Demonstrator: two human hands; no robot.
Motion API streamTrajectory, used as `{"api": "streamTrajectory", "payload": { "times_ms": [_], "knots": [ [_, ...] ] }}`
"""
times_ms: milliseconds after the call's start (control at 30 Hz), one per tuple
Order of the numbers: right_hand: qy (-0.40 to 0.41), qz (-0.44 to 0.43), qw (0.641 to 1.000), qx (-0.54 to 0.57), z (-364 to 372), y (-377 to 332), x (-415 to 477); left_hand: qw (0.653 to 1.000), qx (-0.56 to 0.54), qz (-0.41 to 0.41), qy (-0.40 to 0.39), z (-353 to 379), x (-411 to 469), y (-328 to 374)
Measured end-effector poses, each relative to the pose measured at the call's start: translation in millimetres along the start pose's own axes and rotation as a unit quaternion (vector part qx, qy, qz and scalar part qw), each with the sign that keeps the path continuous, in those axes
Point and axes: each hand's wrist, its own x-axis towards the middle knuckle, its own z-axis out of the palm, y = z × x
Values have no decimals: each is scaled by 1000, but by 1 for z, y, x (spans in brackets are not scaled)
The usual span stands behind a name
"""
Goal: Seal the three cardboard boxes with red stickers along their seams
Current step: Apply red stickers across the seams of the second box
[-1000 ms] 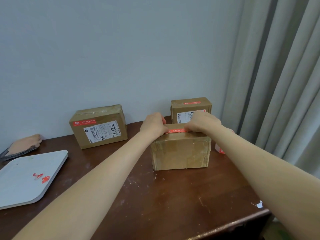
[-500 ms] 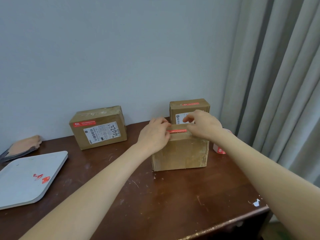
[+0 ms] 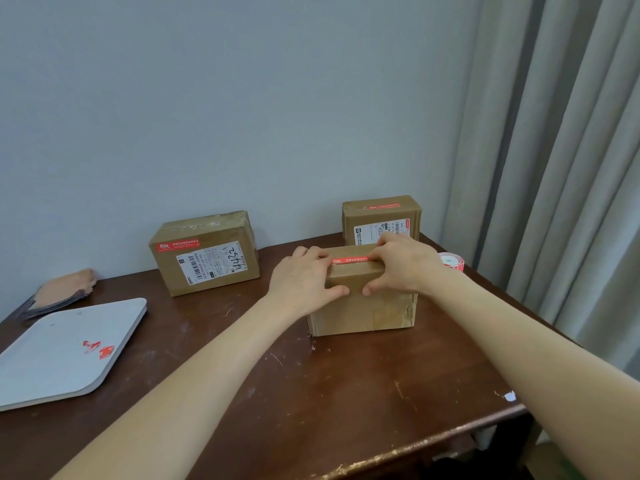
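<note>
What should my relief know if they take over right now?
Left hand and right hand both press on the near box, at either end of its red sticker; neither grips anything.
Back right box has a sticker on top; left box shows one on its front. Sticker roll sits right of the near box.
Left: smooth this sticker down, check the left box's top seam.

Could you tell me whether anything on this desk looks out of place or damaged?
Two red sticker scraps lie crumpled on the white tray, off any box. The desk is scratched, its front edge chipped.
</note>
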Motion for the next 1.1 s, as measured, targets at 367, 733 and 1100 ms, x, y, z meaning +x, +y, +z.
{"api": "streamTrajectory", "payload": {
  "times_ms": [367,733,1100],
  "knots": [
    [5,-19,999,-34,0,-5,-7,1000,-9,13,18,4,0,9],
    [24,28,998,47,1,4,-8,996,-87,-17,19,1,-3,2],
    [4,-2,999,-38,0,-2,-5,999,-24,-11,-22,0,5,7]
  ]
}}
